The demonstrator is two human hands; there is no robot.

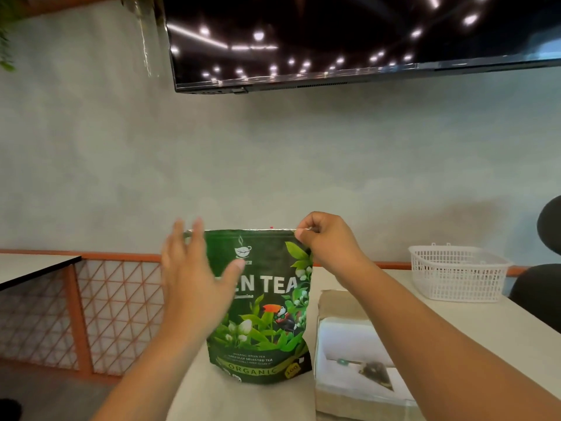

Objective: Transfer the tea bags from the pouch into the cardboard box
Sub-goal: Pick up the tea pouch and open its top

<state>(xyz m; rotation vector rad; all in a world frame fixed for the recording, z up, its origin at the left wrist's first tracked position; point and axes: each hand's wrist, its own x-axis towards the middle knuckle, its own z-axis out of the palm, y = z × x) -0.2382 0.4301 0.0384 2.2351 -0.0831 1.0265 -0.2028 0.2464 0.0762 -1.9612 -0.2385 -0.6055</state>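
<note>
Your right hand [328,241] pinches the top right corner of the green tea pouch [267,314], which stands upright on the tabletop [501,317]. Your left hand [194,278] is open, fingers spread and blurred, in front of the pouch's upper left side; I can't tell whether it touches. Just right of the pouch sits the cardboard box [337,302], flap up, with one pyramid tea bag [376,373] lying inside. A white plastic basket [455,275] stands well apart, far right on the tabletop.
</note>
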